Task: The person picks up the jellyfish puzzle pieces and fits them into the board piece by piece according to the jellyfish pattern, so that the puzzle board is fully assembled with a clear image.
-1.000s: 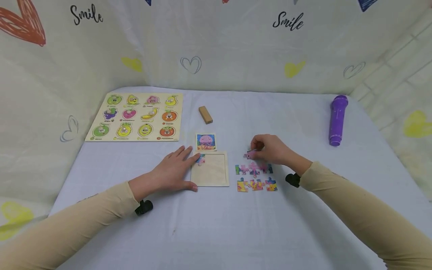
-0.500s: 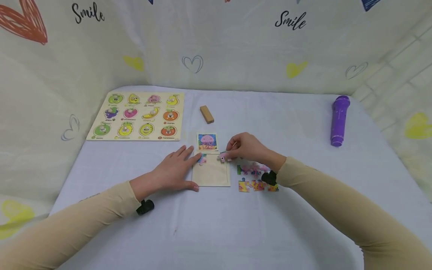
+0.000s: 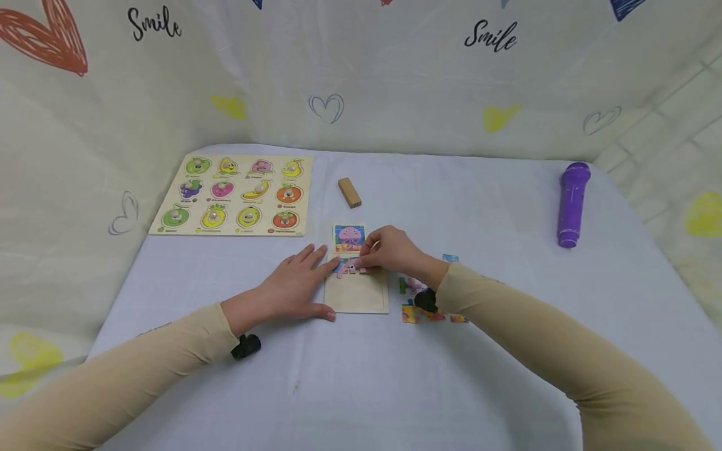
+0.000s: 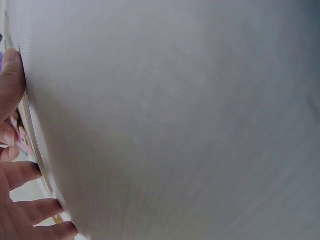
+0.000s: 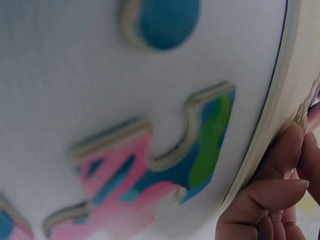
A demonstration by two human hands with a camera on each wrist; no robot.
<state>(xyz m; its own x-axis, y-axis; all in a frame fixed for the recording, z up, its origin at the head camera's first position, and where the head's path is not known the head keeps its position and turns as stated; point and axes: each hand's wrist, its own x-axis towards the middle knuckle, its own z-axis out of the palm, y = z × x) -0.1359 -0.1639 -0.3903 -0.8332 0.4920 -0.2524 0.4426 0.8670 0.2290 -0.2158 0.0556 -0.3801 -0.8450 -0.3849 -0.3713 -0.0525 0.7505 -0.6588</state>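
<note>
right hand [image 3: 391, 252]: fingers pinching a puzzle piece [image 3: 352, 266] inside the far edge of the wooden tray [image 3: 356, 298], just right of the corner piece [image 3: 340, 268]; the held piece's long axis cannot be told. left hand [image 3: 296, 285]: fingers spread, grasping nothing, at the tray's left edge. open tray floor lies on the person's side; loose pieces [image 3: 410, 314] crowd the counter [image 3: 366, 382] beside the right edge, beneath the right wrist.

Your long tan sleeves [image 3: 519, 316] are plain and lightly creased; at each wrist you wear a small, rounded black camera [image 3: 246, 346].
</note>
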